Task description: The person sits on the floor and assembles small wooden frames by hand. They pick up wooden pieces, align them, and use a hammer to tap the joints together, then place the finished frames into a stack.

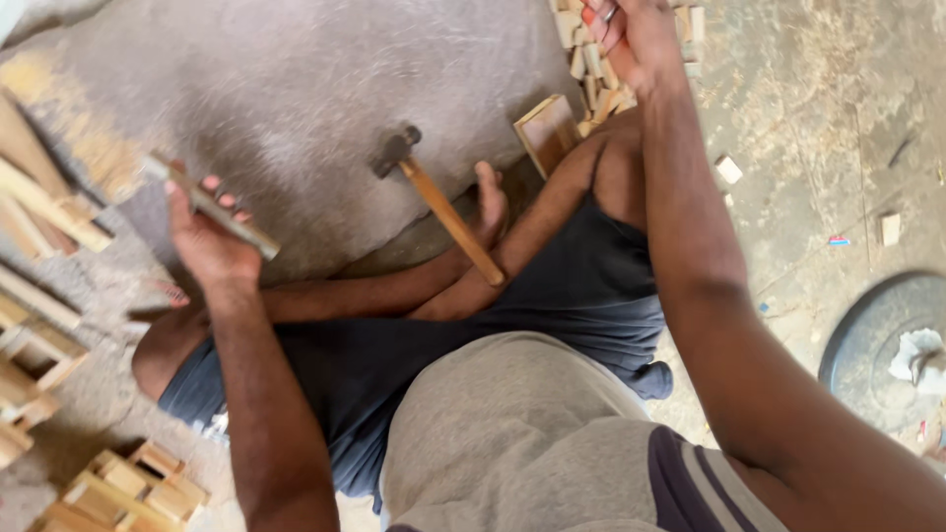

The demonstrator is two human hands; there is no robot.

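My left hand [207, 241] clenched on a wood strip [212, 209], left of frame. Right hand [631, 34] top centre over wood blocks [591, 69]; grip unclear. Hammer [439, 202] centre.

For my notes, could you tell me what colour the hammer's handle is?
The hammer handle is light orange-brown wood, seen in the head view.

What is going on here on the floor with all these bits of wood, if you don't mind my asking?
A person sits cross-legged on the concrete floor. Their left hand holds a thin wooden strip, and their right hand reaches into a pile of small wood blocks. A hammer lies unheld, its handle resting on their leg. Small wooden frames lie nearby.
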